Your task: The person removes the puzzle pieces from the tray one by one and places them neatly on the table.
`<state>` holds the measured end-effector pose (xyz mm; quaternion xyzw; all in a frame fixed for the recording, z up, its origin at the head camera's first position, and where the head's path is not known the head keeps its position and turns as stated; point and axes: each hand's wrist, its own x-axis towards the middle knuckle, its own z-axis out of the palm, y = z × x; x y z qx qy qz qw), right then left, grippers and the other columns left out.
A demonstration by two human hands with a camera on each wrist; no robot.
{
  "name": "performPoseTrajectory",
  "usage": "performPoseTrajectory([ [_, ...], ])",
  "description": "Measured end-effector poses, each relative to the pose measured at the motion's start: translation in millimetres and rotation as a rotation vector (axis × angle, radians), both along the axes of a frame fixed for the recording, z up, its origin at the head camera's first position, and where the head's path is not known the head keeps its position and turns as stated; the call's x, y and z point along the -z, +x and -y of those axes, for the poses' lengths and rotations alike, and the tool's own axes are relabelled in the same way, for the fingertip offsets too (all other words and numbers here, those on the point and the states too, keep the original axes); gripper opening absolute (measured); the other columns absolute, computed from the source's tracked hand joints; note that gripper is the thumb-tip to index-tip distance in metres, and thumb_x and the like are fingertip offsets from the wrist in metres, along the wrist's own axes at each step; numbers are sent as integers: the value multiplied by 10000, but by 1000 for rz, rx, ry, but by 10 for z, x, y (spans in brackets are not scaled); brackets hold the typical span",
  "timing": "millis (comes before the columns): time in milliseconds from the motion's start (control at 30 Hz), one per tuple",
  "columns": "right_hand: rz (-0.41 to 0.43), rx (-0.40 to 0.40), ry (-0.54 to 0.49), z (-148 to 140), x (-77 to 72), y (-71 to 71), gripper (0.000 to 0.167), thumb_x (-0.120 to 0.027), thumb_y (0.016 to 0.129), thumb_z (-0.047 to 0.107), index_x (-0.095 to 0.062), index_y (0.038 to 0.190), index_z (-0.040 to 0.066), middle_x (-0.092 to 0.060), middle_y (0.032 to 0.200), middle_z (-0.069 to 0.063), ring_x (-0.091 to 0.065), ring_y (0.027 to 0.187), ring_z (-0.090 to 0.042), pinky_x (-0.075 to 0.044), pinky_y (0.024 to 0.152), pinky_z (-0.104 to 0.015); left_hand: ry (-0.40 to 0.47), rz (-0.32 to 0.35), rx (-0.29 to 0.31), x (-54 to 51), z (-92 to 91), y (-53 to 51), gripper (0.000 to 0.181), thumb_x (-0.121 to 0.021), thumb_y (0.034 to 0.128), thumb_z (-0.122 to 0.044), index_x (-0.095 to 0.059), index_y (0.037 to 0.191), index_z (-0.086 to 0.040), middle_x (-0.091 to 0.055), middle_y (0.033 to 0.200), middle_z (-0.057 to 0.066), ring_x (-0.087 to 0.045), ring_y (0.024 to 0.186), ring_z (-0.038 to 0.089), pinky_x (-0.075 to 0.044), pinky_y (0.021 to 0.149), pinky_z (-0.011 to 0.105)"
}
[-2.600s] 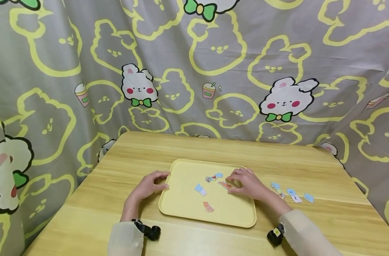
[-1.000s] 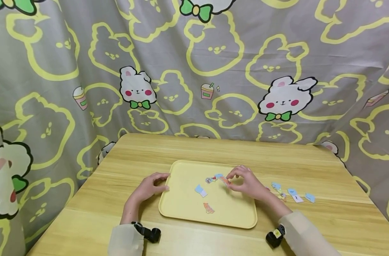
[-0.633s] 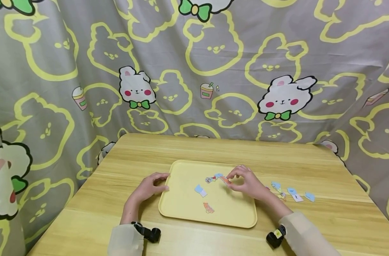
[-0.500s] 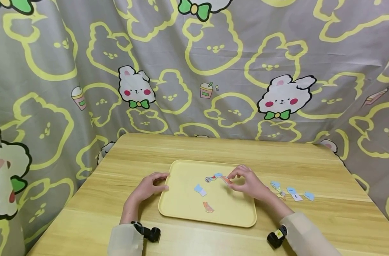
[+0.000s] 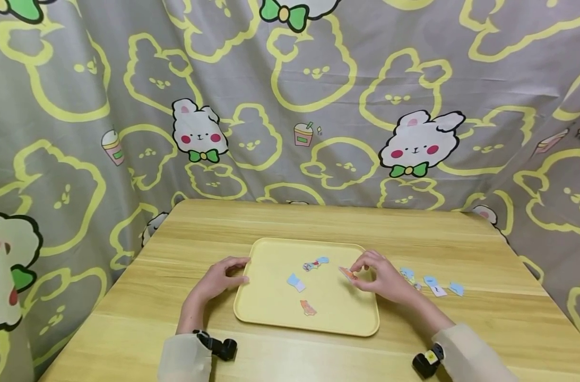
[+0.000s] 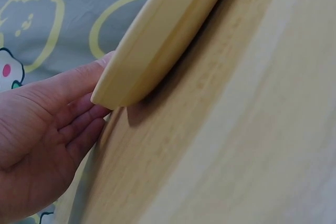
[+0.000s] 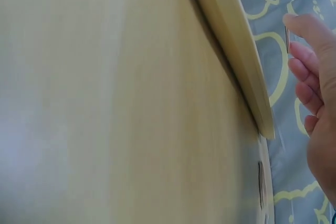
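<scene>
My left hand (image 5: 220, 278) holds the left rim of a yellow tray (image 5: 266, 307). In the left wrist view its thumb lies over the rim, with the other fingers at the outer side. Above the tray's right part, my right hand (image 5: 378, 273) pinches an orange puzzle piece (image 5: 348, 272) between thumb and fingertips. The right wrist view shows this piece edge-on as a thin strip (image 7: 287, 39). On the tray lie joined colourful pieces (image 5: 313, 264), a blue-and-white piece (image 5: 296, 282) and another orange piece (image 5: 307, 307).
Right of the tray, several more pieces lie on the wooden table (image 5: 485, 329), among them a blue-and-white one (image 5: 434, 285) and a blue one (image 5: 456, 288). A patterned curtain (image 5: 261, 79) hangs around the table's back and sides.
My right hand has lifted the orange piece and drawn it right, away from the joined colourful pieces it was beside. My left hand stays at the tray's rim.
</scene>
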<state>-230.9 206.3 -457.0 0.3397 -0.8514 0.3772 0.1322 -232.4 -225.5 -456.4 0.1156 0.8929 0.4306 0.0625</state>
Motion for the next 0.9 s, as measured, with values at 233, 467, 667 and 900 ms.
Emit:
performPoseTrajectory([
  [233,-1,5,16,-163,3,103,269,-819,765,89,-663,936,225,-630,912,76,-489,829,-106,-444,703,-247,3,3,-7,-20,-8,1,527,-742,873,-260,-590,1358,-119,-592,1361,123,-518,1296,333,-366,1139,529],
  [467,-25,-4,11,-289,0,220,287,-830,756,104,-656,939,239,-620,890,82,-451,797,-121,-377,670,-245,-7,-11,6,-34,-17,18,512,-726,888,-257,-589,1354,-96,-581,1377,149,-508,1313,358,-371,1131,538],
  [667,-67,28,49,-418,44,290,341,-846,713,86,-648,935,252,-599,876,108,-442,771,-98,-297,700,-215,-2,2,-2,-33,-16,17,519,-730,884,-262,-587,1359,-110,-579,1384,133,-506,1320,341,-369,1142,520],
  [900,-111,47,86,-534,92,349,363,-848,685,78,-650,927,262,-600,915,152,-487,850,-33,-354,765,-217,-6,-8,4,-14,-4,11,519,-730,884,-255,-587,1358,-97,-583,1376,144,-509,1312,350,-370,1138,529],
])
